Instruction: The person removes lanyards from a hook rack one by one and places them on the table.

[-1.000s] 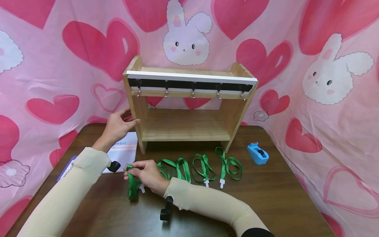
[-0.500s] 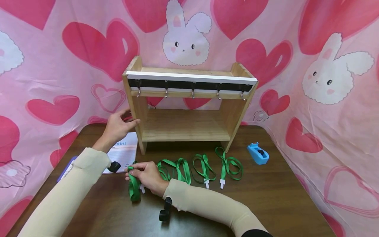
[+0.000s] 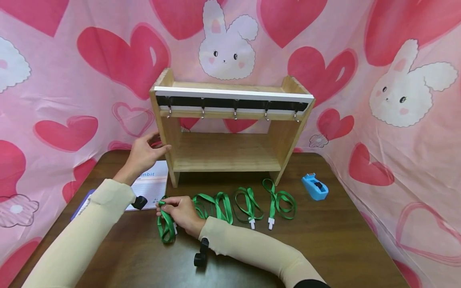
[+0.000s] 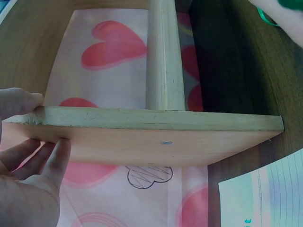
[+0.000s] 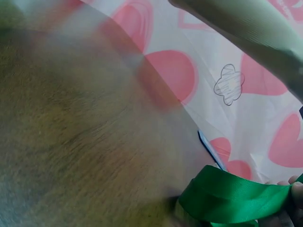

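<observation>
My left hand (image 3: pixel 144 156) grips the left side panel of a small wooden shelf (image 3: pixel 227 164). In the left wrist view the thumb lies on one side of the panel (image 4: pixel 165 120) and the fingers on the other. My right hand (image 3: pixel 181 214) pinches a green lanyard (image 3: pixel 166 228) in front of the shelf's left foot; its loops hang below the fingers, with a white clip partly hidden behind them. The green strap (image 5: pixel 232 196) fills the lower right of the right wrist view. A row of silver hooks (image 3: pixel 235 108) runs along the shelf's upper front.
More green lanyards (image 3: pixel 216 204), two with white clips (image 3: pixel 271 223) showing, lie before the shelf. On the right of the brown table (image 3: pixel 324 248) sits a blue tape dispenser (image 3: pixel 315 187). A lined notepad (image 3: pixel 153 184) and a blue-edged item (image 3: pixel 82 204) lie left.
The lanyard in my right hand has turned, its loops spreading wider, and that hand has shifted slightly right. My left hand stays on the shelf's side.
</observation>
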`<state>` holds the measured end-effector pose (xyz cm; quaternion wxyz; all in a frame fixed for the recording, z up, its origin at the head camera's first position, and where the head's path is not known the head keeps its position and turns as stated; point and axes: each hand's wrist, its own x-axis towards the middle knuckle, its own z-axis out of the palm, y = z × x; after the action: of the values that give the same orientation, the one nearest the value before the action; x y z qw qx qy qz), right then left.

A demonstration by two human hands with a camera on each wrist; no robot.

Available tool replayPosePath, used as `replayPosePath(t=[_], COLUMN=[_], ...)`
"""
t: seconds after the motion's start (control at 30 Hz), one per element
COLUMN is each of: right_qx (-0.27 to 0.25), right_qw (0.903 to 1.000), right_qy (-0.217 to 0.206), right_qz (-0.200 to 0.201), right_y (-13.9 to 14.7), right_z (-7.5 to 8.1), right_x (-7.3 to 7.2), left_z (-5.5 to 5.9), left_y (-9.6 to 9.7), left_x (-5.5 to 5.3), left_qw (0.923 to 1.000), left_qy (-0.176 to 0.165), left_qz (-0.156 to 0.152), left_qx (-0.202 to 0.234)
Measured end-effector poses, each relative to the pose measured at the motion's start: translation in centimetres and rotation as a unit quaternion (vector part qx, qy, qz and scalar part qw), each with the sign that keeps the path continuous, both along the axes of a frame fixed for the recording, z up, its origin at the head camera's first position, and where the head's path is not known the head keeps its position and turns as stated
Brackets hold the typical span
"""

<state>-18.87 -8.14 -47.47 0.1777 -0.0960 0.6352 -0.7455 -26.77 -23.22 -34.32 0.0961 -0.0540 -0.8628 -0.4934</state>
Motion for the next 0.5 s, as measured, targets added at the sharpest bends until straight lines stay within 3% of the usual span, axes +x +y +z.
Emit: replayPosePath(t=[0.3,0.5], right_qx=[0.016,0.081], right_qw=[0.9998,0.9954], right_qy=[0.008,0.032], right_qz=[-0.013,-0.038], right_y=[-0.3,-0.4], right_z=[-1.2,-1.6], right_x=[0.2,0.3], left_z=[0.1,0.2], left_y=[0.0,0.0], left_x=[0.1,0.1], left_qw=[0.9999,0.9999], left_qy=[-0.011,-0.011], left_qz=[-0.001,-0.002], left_qx=[-0.001,-0.002])
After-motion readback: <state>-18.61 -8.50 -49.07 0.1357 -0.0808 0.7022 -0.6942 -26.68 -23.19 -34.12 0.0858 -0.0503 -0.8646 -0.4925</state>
